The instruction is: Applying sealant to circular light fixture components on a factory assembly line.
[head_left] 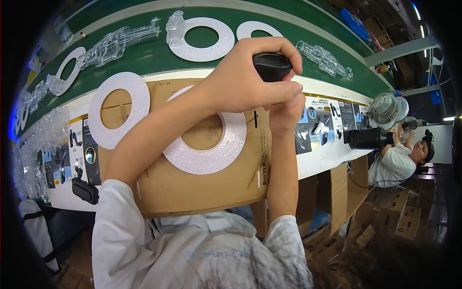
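My left hand (248, 72) reaches across from the lower left, its fingers and thumb curled round a smooth, black, rounded object (272, 66). Right against its thumb is my right hand (288, 113), raised and closed, with most of its fingers hidden; what it grips does not show. Below my left forearm, a speckled white flat ring (207, 161) lies on a brown cardboard sheet (202, 195). A second white ring (98, 113) overlaps the sheet's left edge.
Clear plastic pieces (118, 45) and more white rings (226, 45) lie on the green belt (159, 60). Printed packages (320, 123) line the white table. At right are a black cylinder (368, 138), a fan (385, 111), cardboard boxes (394, 202) and a seated person (394, 164).
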Tool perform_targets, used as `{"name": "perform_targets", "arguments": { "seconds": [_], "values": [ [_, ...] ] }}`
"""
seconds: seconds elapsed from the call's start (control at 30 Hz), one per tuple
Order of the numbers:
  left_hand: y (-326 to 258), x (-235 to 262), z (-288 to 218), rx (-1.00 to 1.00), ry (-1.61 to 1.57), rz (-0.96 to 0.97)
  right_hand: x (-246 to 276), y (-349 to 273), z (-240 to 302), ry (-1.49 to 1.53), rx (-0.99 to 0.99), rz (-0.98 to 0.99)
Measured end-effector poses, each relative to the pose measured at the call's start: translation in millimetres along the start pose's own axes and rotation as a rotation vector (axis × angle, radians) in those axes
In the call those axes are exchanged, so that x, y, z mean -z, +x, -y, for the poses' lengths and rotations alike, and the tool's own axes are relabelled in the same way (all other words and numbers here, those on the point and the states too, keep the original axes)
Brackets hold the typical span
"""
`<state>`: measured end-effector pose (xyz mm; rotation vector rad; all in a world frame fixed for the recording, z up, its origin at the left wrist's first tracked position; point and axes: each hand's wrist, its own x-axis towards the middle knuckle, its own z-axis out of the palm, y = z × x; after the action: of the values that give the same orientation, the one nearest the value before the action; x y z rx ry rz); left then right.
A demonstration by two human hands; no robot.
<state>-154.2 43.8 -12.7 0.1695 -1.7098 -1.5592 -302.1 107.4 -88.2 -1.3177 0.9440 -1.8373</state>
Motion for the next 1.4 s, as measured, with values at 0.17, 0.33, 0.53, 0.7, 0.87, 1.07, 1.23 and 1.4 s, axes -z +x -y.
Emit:
{"name": "perform_targets", "arguments": {
  "seconds": [0.17,0.33,0.53,0.7,0.87,1.07,1.23,1.4],
  "values": [
    [-2,-1,7,-0.02,0.081,-0.032,0,-2,-1,0.047,-0.005,-0.001],
    [1,0,5,0.021,0.193,-0.111,-2,-7,-6,-0.241,0.01,0.107],
    [-1,-7,-1,0.115,0.374,-0.082,-18,2,5,-0.449,0.046,0.085],
    [-2,-6,12,-0.134,0.542,-0.163,-13,-1,3,-0.451,0.085,0.033],
    [6,12,-2,0.082,0.253,0.041,-17,-11,8,-0.161,0.051,0.102],
    [7,19,1,0.196,-0.069,0.122,-16,-5,-2,-0.305,0.138,0.08],
    [5,17,5,0.029,-0.056,0.004,-1,3,-4,-0.336,0.167,-0.038],
    [3,11,8,0.066,-0.056,-0.048,-5,4,-6,-0.163,0.211,-0.032]
  ]
}}
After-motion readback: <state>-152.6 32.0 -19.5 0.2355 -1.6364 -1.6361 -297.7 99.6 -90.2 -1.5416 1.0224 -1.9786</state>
